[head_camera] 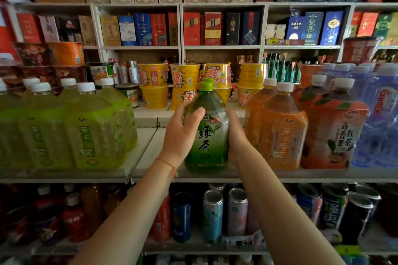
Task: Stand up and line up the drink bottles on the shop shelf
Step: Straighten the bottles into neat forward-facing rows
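green tea bottle (206, 133) upright | white shelf (150, 148) | shop, stocked shelving

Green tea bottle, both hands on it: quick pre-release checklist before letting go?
1. Green tea bottle upright: ok, green cap on top.
2. Base on the shelf: cannot tell, looks seated near the front edge.
3. Grip: ok, left hand and right hand clasp its two sides.
4. Label faces out: ok.
5. Clearance to the orange tea bottles: cannot tell, right hand fills that gap.
6. In line with a row: not ok, it stands alone in the gap right of the yellow-green bottles; a second green cap shows behind.
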{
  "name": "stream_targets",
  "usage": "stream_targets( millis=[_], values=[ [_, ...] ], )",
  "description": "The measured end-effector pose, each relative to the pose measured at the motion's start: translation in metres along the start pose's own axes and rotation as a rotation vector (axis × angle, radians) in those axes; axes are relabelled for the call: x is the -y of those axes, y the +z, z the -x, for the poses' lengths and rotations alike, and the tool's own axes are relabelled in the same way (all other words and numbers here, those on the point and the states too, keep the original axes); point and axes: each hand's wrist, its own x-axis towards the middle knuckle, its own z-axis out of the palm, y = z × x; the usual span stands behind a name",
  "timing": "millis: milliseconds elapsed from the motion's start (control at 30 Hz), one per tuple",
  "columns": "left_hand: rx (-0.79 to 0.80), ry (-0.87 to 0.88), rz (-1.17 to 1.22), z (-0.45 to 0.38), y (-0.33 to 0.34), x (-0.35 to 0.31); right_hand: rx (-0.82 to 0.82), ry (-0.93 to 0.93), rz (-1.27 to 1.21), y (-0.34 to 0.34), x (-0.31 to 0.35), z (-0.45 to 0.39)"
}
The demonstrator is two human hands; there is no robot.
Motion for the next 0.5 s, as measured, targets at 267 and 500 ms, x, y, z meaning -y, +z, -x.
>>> stream_targets(
  millis=[267, 500],
  values=[
    [-0.070, 0.136, -0.215, -0.002, -0.062, 0.010, 0.058, 0.004, -0.001, 0.059, -0.020, -0.007],
    [-0.264, 0.594, -1.048, -0.001, -0.121, 0.026, 0.080, -0.018, 0.007, 0.121, -0.043, -0.013]
  ],
)
